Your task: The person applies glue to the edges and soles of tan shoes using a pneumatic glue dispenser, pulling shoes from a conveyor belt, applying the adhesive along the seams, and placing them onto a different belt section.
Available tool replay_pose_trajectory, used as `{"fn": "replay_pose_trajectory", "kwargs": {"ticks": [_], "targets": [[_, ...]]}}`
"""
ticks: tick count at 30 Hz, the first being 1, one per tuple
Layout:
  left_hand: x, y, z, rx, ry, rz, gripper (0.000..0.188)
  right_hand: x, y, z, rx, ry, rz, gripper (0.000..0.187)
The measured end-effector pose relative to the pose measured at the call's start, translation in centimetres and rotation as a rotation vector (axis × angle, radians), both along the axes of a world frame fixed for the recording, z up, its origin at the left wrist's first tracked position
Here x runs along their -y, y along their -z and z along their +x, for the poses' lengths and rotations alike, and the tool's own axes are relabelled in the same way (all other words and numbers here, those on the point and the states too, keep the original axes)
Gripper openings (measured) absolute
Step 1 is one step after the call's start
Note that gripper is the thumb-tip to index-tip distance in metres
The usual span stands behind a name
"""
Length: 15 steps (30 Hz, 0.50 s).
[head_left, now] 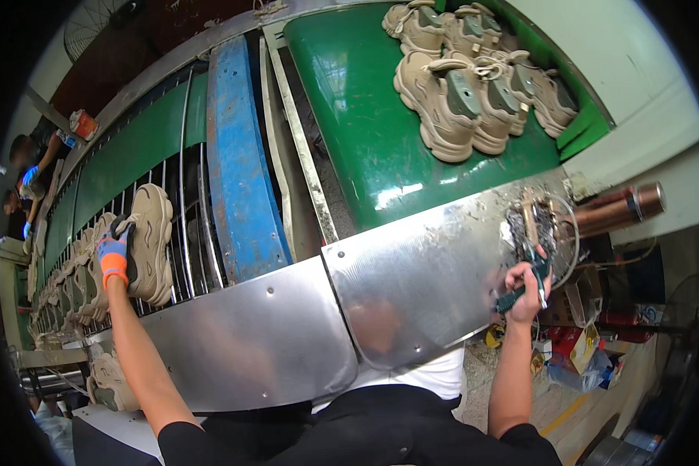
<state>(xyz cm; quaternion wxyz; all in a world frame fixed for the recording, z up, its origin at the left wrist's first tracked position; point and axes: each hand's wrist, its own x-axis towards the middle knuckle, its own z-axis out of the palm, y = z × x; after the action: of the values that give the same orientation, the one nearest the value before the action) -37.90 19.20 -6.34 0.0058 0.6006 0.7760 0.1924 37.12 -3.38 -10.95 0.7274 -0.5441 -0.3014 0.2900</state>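
At the left, my left hand, in an orange and blue-grey glove, grips a beige chunky sneaker at its dark opening. The sneaker is turned on its side above metal rollers, its sole edge to the right. My bare right hand is wrapped around a dark green hand tool that looks like an air gun, with a small metal tip. It is over the right end of a steel tabletop, beside a patch of scraps and residue. A clear hose loops close to that hand.
Several beige sneakers stand on a green belt at the far right. More sneakers line the left rollers. A blue metal beam crosses between belts. A copper-coloured cylinder lies right. Co-workers stand far left.
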Motion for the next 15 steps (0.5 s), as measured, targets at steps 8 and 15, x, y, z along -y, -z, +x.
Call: {"fn": "replay_pose_trajectory", "kwargs": {"ticks": [8, 15], "targets": [[11.5, -0.3, 5.6, 0.052, 0.250, 0.430, 0.035, 0.7, 1.3, 0.1, 0.031, -0.025, 0.087, 0.056], [24.6, -4.7, 27.2, -0.087, 0.961, -0.183, 0.049, 1.4, 1.3, 0.0, -0.010, -0.078, 0.110, 0.053]]}}
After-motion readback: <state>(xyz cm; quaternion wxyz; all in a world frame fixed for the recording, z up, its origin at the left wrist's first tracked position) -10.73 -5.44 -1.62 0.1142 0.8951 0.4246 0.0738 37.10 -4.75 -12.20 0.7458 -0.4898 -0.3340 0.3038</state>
